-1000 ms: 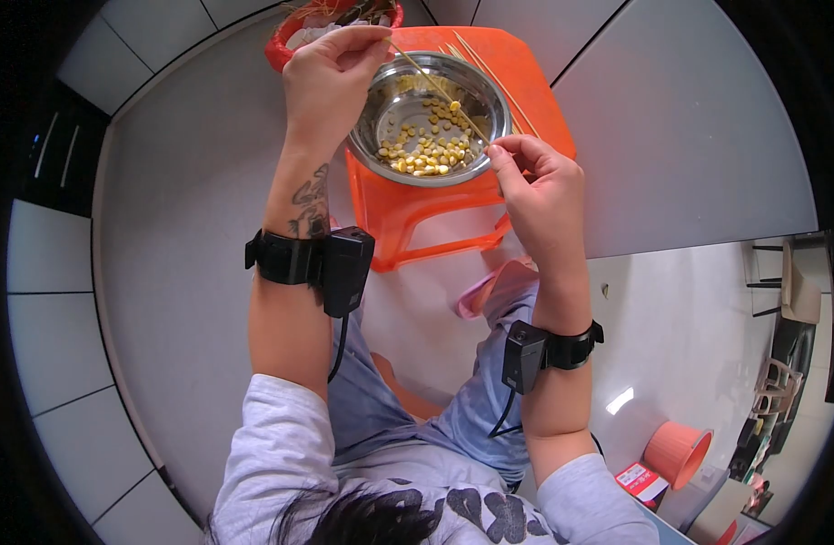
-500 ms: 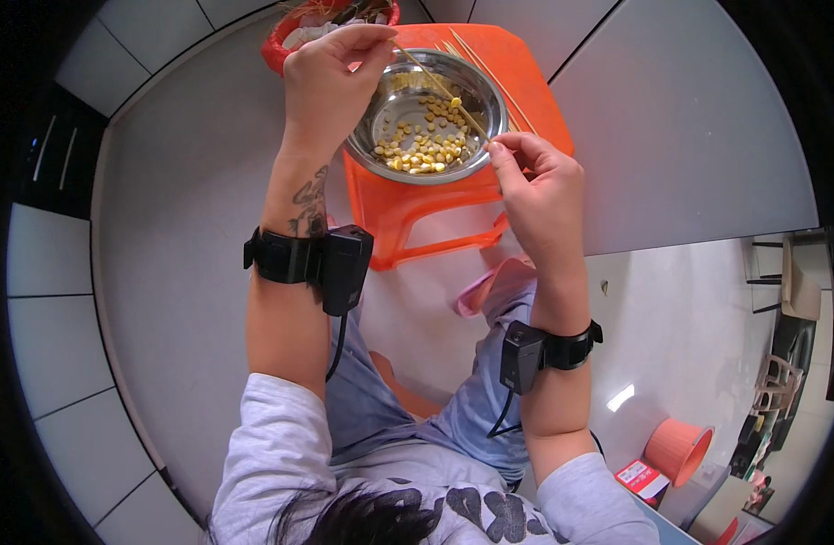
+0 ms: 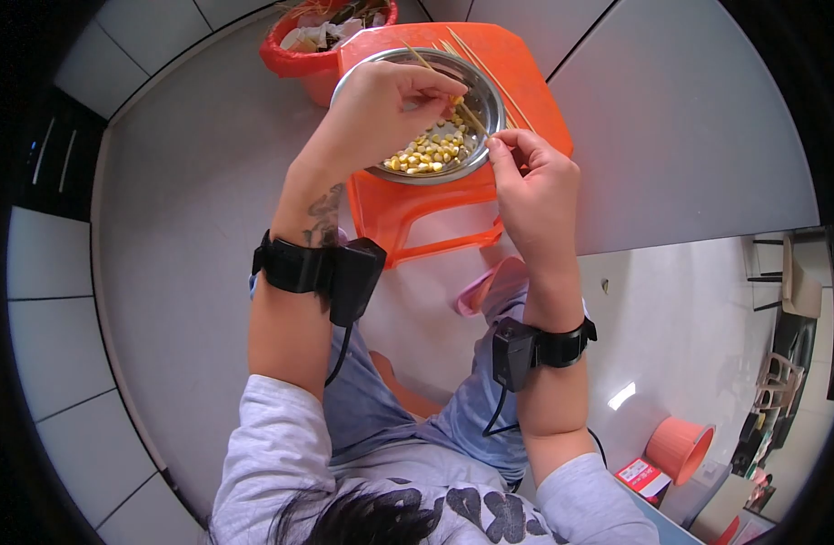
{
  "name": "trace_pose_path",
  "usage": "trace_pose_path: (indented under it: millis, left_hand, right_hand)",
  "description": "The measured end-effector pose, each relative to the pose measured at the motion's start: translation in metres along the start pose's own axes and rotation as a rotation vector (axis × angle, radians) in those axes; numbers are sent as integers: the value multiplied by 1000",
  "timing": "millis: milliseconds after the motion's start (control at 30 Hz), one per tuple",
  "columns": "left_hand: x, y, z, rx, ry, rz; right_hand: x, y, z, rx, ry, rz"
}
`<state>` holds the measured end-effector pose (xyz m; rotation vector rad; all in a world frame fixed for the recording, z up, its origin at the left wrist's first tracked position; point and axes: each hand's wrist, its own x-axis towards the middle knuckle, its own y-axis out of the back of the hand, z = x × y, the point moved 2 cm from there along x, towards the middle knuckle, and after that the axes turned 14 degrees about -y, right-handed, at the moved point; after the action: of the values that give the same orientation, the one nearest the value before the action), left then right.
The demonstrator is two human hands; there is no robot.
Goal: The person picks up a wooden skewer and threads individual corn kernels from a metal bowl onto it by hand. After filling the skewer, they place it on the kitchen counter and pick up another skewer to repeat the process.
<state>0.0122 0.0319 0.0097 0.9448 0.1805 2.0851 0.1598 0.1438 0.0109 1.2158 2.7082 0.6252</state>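
Note:
My right hand [image 3: 537, 177] pinches the lower end of a thin wooden skewer [image 3: 474, 119] at the right rim of the steel bowl [image 3: 426, 179]. The skewer slants up and leftward over the bowl. Partway along it is a yellow corn kernel [image 3: 458, 100], and my left hand [image 3: 390, 109] has thumb and fingertips closed around it. Loose yellow and pale corn kernels [image 3: 431, 151] lie in the bottom of the bowl. My left hand covers the bowl's left part and some of the skewer.
The bowl rests on an orange plastic stool [image 3: 546, 113]. Several spare skewers [image 3: 501, 82] lie on the stool behind it. A red-lined bin [image 3: 294, 63] holding waste stands at the back left. A grey panel [image 3: 680, 136] rises at right, and a pink basket [image 3: 676, 451] is on the floor.
My left hand has left the skewer's far end and come down and right to the kernel. My right hand has barely moved and keeps its hold on the skewer.

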Motion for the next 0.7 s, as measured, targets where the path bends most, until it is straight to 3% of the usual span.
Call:
trace_pose_path:
  millis: [133,200,333,400,533,600,700]
  left_hand:
    - [1,4,2,-77,-59,62]
    - [2,9,1,71,-39,225]
    - [-4,16,-1,361,71,231]
    - [-11,9,-11,557,142,-82]
    - [-8,-1,-9,654,160,-175]
    - [-3,-2,-10,686,280,-264]
    - [-3,-2,-14,713,258,-291]
  right_hand:
    - [2,0,-2,34,-23,-8]
    - [3,-1,0,43,-20,2]
    - [5,1,0,60,-9,32]
    - [5,1,1,57,-12,34]
    - [7,1,4,56,-20,35]
    - [5,2,2,47,-34,30]
    - [5,3,3,45,-39,32]
